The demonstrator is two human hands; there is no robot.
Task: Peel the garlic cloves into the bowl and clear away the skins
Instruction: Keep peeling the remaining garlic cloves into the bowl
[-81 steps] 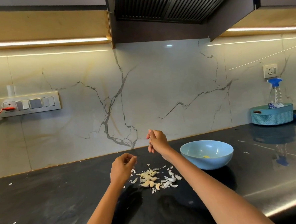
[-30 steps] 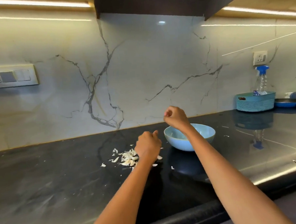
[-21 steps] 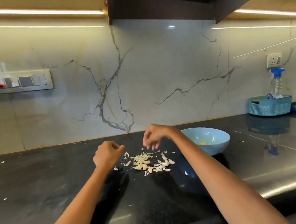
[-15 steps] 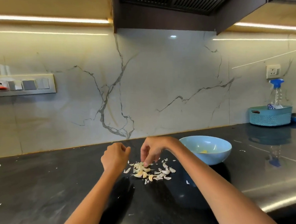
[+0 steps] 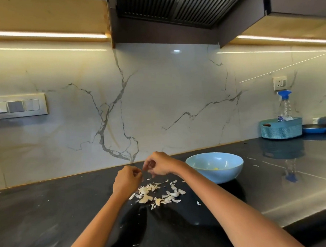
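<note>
Right below your hands, garlic cloves and skins (image 5: 157, 195) lie in a loose pale pile on the black surface (image 5: 49, 216). Your left hand (image 5: 126, 181) and right hand (image 5: 159, 164) meet just above it, fingers curled together; whether they pinch a clove is too small to tell. Blue bowl (image 5: 215, 167) sits right of the pile, a yellowish bit inside. Basket (image 5: 281, 128) far right.

Your arms are bare from wrist to the frame's bottom edge: no sleeves, no gloves. Left hand (image 5: 126, 180) and right hand (image 5: 159, 164), mid-frame: no rings, watch or bands visible. Nails are too small and blurred to read. Nothing else of your body is in frame.
</note>
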